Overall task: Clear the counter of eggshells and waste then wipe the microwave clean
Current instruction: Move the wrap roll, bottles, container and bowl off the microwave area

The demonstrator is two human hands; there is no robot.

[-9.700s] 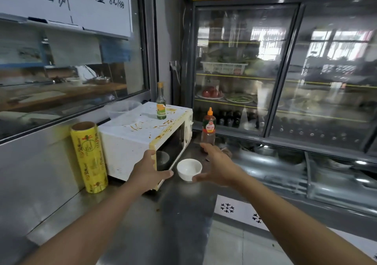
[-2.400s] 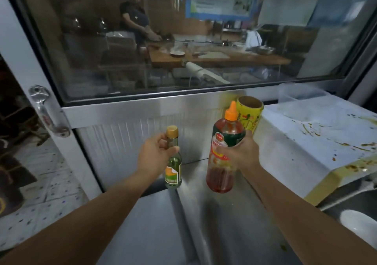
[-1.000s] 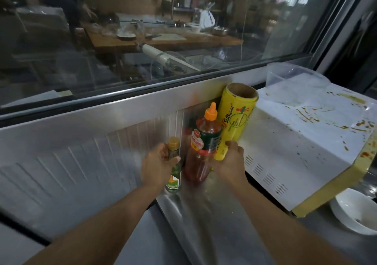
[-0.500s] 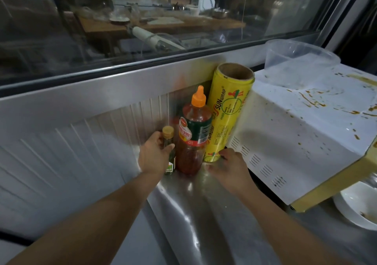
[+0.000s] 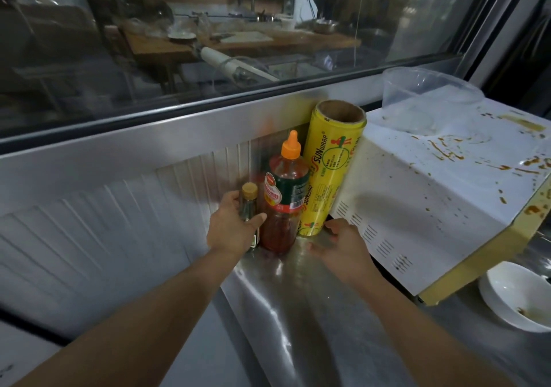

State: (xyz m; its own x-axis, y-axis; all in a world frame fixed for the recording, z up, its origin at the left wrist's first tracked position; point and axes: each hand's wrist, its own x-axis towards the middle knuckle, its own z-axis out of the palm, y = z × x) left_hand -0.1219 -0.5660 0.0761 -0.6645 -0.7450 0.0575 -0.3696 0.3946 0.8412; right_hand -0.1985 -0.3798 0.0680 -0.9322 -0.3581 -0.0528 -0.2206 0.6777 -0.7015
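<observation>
head view: small green bottle (image 5: 250, 207) gripped by left hand (image 5: 231, 231) beside sauce bottle (image 5: 284, 199), right hand (image 5: 343, 251) loose and empty near microwave (image 5: 432, 202) edge

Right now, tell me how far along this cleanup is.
Done: microwave top holds no bottles; sauce bottle stands beside the cling wrap roll. In hand: left hand grips the small bottle. Left: sauce streaks unwiped, dirty white bowl on the counter.

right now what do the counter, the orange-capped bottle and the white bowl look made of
Counter: likely stainless steel, brushed, with streaky glare.
Orange-capped bottle: seemingly clear plastic, reddish sauce showing through, glossy label.
White bowl: probably glazed ceramic, smooth and shiny; could be melamine.
</observation>
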